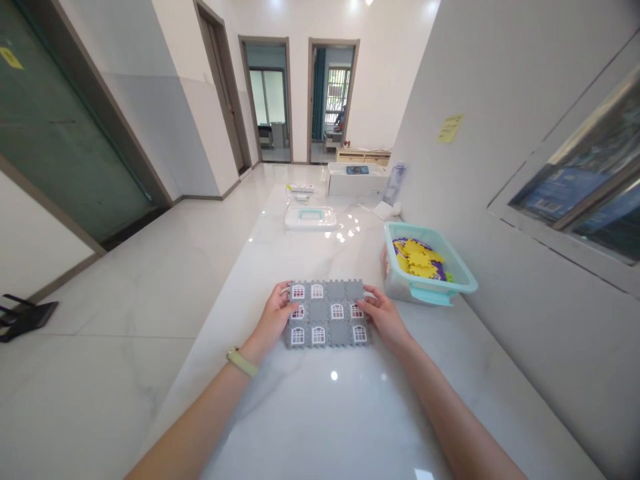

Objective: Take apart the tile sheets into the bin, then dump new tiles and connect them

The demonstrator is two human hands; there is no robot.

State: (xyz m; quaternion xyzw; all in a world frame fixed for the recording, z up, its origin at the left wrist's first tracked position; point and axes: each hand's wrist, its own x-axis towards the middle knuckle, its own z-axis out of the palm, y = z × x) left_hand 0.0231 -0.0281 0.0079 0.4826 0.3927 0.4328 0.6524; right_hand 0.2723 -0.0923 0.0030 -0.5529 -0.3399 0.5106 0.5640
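A grey panel of interlocking toy building tiles (320, 311) is in front of me, above or on the white table; I cannot tell which. Several of its squares carry white arched windows, and its edges are toothed. My left hand (274, 313) grips the panel's left side, thumb on the front face and fingers behind. On the right edge, my right hand (386, 316) holds it the same way. The fingers behind the panel are partly hidden. A light green band circles my left wrist.
A teal-rimmed plastic tub (467, 283) with yellow and purple toothed pieces (419, 257) stands at the right by the wall. Farther back on the glossy table (300, 413) are a white case (311, 219), a white box (345, 185) with a phone on it, and a clear bottle (395, 181).
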